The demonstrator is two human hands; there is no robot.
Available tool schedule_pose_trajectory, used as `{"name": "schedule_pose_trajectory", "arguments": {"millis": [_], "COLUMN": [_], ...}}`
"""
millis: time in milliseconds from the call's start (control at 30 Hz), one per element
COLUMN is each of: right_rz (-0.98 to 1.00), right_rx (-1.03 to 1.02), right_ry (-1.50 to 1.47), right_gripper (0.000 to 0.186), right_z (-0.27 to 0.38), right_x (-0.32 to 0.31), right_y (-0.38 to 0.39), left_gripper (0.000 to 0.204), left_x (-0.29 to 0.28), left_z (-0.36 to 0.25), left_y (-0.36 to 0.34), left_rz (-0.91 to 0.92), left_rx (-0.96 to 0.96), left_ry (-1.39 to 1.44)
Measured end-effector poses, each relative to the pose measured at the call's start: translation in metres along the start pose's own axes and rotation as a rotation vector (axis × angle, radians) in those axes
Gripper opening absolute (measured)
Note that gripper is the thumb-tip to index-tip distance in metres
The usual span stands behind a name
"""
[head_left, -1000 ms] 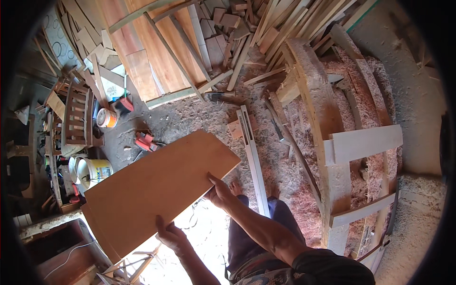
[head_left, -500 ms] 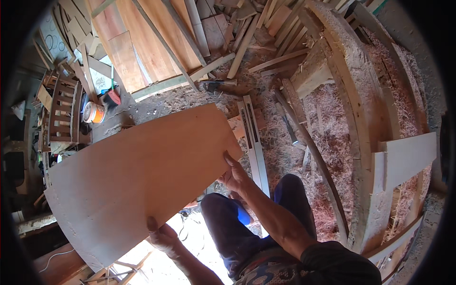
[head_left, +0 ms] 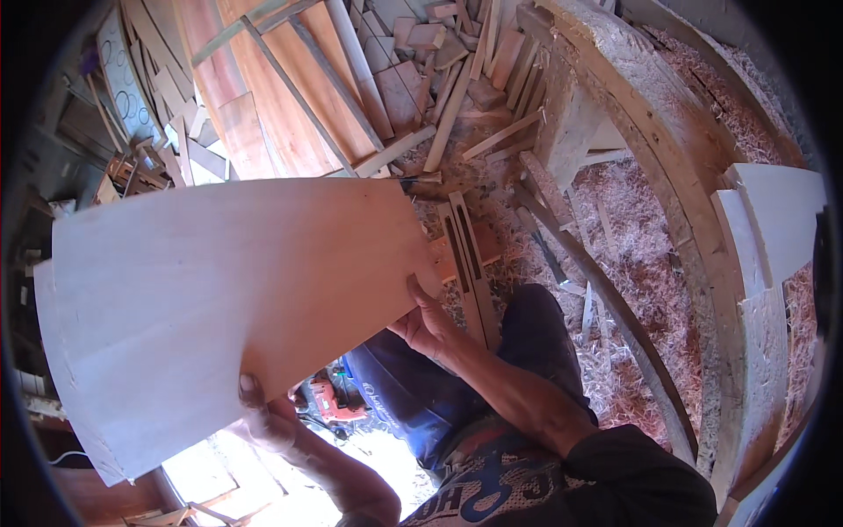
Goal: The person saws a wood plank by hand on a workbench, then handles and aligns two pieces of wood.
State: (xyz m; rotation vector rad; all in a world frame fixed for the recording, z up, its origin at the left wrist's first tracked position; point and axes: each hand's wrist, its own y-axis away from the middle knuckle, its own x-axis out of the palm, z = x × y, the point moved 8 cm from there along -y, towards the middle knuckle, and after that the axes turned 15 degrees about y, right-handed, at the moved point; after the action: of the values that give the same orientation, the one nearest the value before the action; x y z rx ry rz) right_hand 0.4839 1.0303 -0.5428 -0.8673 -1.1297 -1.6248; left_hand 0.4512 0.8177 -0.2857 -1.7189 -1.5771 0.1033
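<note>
A large flat wooden panel (head_left: 237, 272), pale brown and roughly rectangular, is held up in front of me on the left. My left hand (head_left: 268, 415) grips its near lower edge, thumb on the upper face and fingers hidden underneath. At the panel's right end my right hand (head_left: 425, 323) pinches the edge, its thumb likewise on top. Just past the right hand, two slotted wooden strips (head_left: 468, 272) lie side by side on the floor by my knees. A second panel's edge seems to show along the far left side, though I cannot tell for certain.
A long workbench (head_left: 676, 167) littered with wood shavings (head_left: 632, 255) runs down the right, with pale boards (head_left: 777, 220) on it. A curved wooden piece (head_left: 615, 325) leans beside it. Timber offcuts (head_left: 457, 97) and a framed panel (head_left: 281, 97) lie ahead. A red power tool (head_left: 335, 402) sits below.
The panel has swung left and nearer to me, with both hands still gripping it. My view has shifted, so the red power tool now shows below the panel and the bucket is hidden.
</note>
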Motion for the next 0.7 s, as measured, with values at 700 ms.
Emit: {"name": "schedule_pose_trajectory", "arguments": {"millis": [700], "right_rz": [0.035], "right_rx": [0.057], "right_ry": [0.033], "right_gripper": [0.052], "right_z": [0.053], "right_x": [-0.087], "right_y": [-0.014], "left_gripper": [0.021], "left_x": [0.160], "left_z": [0.061], "left_y": [0.018], "left_rz": [0.203], "left_rx": [0.006], "left_ry": [-0.361]}}
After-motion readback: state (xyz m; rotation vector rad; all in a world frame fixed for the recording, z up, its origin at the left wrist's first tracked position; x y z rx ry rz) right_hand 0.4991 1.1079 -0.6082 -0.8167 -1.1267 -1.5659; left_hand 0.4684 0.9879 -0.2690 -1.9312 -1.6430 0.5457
